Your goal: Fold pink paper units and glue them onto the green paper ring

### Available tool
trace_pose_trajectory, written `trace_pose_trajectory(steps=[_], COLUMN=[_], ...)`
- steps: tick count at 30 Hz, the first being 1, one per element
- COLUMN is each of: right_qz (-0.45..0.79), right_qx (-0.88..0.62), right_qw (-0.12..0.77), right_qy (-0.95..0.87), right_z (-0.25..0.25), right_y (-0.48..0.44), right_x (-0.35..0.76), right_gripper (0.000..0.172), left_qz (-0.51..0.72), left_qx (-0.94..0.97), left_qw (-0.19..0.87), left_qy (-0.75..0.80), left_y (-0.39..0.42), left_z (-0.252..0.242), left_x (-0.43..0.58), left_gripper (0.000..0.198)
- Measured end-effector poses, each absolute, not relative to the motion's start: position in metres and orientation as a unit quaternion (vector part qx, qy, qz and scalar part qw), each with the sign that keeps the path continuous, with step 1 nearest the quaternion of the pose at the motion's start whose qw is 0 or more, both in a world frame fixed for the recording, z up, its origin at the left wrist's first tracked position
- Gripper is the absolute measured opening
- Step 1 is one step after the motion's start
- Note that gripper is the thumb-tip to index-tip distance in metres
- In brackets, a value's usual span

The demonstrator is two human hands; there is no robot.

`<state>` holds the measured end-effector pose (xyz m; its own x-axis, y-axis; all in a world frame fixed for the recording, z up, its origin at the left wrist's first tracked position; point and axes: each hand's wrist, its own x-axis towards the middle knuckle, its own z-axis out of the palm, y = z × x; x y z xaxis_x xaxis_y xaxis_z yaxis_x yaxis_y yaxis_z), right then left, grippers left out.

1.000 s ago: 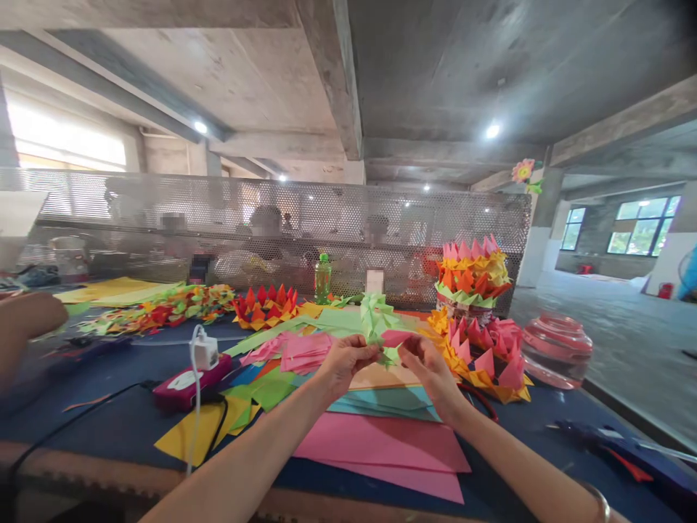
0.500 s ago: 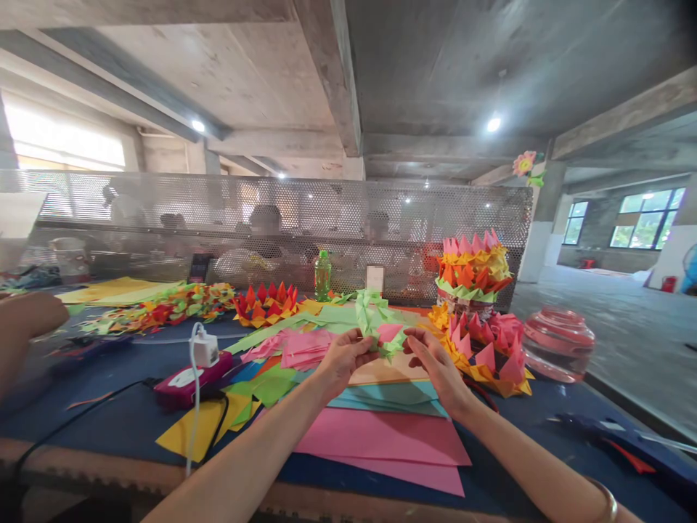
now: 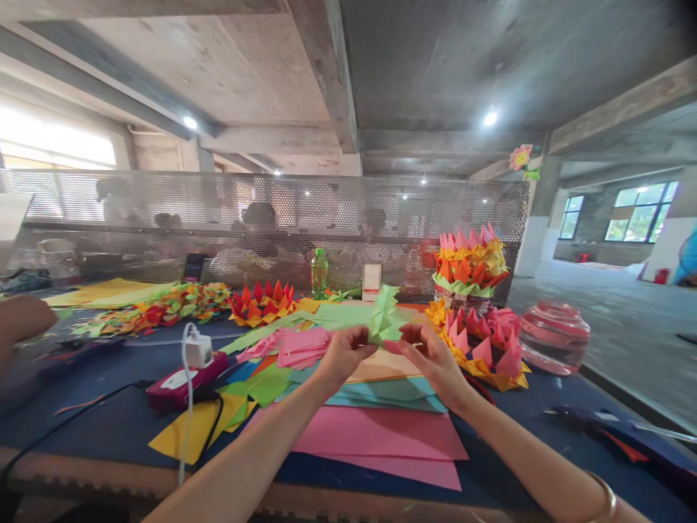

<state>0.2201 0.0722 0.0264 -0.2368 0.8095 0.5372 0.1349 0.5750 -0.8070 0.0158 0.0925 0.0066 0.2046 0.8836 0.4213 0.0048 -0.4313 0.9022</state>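
My left hand (image 3: 344,354) pinches a light green folded-paper strip (image 3: 384,314) with pointed tips, which stands upright above the fingers. Closed at the fingertips, my right hand (image 3: 433,357) grips a small pink folded paper (image 3: 392,347) at the strip's lower edge. Fingers partly hide where the two papers meet. Under my hands lie stacked sheets: peach, light blue paper (image 3: 364,399) and pink paper (image 3: 381,434). Left of them is a pile of small pink sheets (image 3: 303,349).
Finished-looking paper lotus rings (image 3: 484,352) and a pink-tinted jar (image 3: 555,338) stand at right. A red-orange paper lotus (image 3: 264,301) and green bottle (image 3: 319,274) are behind. A purple power strip (image 3: 185,381) with cables lies left. Another person's hand (image 3: 25,319) shows at far left.
The green strip has turned in my hands and now stands more upright, its pink piece lower and mostly covered. My right hand has come closer to the left, its fingertips now at the pink piece.
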Motion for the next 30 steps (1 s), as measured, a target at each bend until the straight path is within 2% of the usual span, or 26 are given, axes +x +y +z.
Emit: trace_pose_trajectory(steps=[9,22,30], right_qz=[0.282,0.269,0.219], right_qx=[-0.362,-0.381,-0.414], right_qw=[0.446,0.415,0.394], right_qy=[-0.768,-0.781,-0.791], right_z=[0.01,0.002,0.023], right_y=[0.091,0.096,0.067], right_x=[0.224,0.223,0.238], right_gripper=[0.025,0.029,0.025], left_qz=[0.499,0.489,0.51], left_qx=[0.703,0.703,0.674], left_qw=[0.394,0.377,0.395], left_qy=[0.319,0.353,0.36], left_y=[0.088,0.091,0.083], left_z=[0.011,0.008,0.018], left_x=[0.018,0.015,0.02], left_gripper=[0.02,0.021,0.028])
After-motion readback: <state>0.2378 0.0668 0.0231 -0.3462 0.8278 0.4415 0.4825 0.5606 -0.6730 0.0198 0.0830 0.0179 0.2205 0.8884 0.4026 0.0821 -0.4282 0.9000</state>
